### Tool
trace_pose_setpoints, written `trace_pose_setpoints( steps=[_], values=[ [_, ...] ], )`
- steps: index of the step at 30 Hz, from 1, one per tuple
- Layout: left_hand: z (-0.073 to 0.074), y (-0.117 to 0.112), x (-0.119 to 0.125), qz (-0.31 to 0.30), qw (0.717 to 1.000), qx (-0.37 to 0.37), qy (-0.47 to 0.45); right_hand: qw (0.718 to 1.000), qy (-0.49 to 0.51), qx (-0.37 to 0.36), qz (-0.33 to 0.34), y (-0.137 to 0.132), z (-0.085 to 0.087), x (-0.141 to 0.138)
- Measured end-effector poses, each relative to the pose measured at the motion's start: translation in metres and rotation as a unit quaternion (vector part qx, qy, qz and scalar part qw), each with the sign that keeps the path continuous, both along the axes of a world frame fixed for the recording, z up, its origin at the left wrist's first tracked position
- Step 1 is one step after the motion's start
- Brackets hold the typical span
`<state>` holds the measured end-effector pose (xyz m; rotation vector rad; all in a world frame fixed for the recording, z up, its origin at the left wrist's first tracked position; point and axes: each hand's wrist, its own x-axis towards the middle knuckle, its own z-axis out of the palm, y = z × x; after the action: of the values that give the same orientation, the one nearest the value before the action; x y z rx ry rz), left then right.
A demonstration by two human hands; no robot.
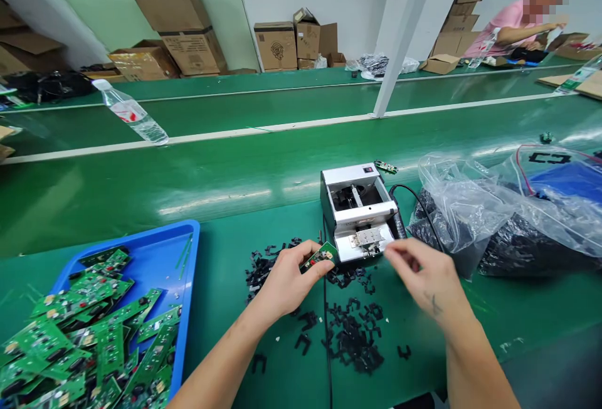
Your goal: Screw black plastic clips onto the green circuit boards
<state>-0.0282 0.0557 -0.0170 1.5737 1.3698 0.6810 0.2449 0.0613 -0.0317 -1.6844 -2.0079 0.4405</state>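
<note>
My left hand [288,278] pinches a small green circuit board [320,254] between thumb and fingers, just left of a small white and black bench machine [358,209]. My right hand [423,274] hovers at the machine's front platform, fingers curled in a pinch; what it holds, if anything, is too small to make out. Loose small black plastic parts [350,334] lie scattered on the green table between and below my hands.
A blue tray [162,258] piled with green circuit boards sits at the left. Clear plastic bags [498,208] of black parts lie to the right. A water bottle [132,112] lies on the conveyor. Cardboard boxes [188,32] stand behind. Another person [522,23] works far right.
</note>
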Motion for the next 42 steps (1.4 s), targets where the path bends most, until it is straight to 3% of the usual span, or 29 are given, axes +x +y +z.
trace_pose_setpoints(
  steps=[3, 6, 12, 17, 24, 42],
  values=[
    [0.001, -0.001, 0.0, -0.027, 0.999, 0.012, 0.016, 0.983, -0.018, -0.09, 0.16, -0.017, -0.004, -0.022],
    [0.003, -0.004, 0.0, -0.04, 0.999, -0.003, 0.022, 0.968, -0.054, -0.132, 0.205, -0.022, -0.016, -0.04],
    [0.004, -0.007, -0.002, -0.065, 0.997, -0.018, 0.039, 0.959, -0.024, -0.165, 0.228, -0.02, -0.025, -0.045],
    [0.006, -0.01, 0.001, -0.096, 0.992, 0.005, 0.082, 0.947, 0.119, -0.176, 0.239, -0.017, -0.018, -0.037],
    [0.01, -0.015, 0.007, -0.127, 0.99, 0.013, 0.061, 0.94, 0.256, -0.132, 0.183, -0.012, -0.02, -0.035],
    [0.008, -0.018, 0.008, -0.124, 0.989, 0.025, 0.078, 0.953, 0.248, -0.044, 0.17, -0.014, -0.019, -0.043]
  ],
)
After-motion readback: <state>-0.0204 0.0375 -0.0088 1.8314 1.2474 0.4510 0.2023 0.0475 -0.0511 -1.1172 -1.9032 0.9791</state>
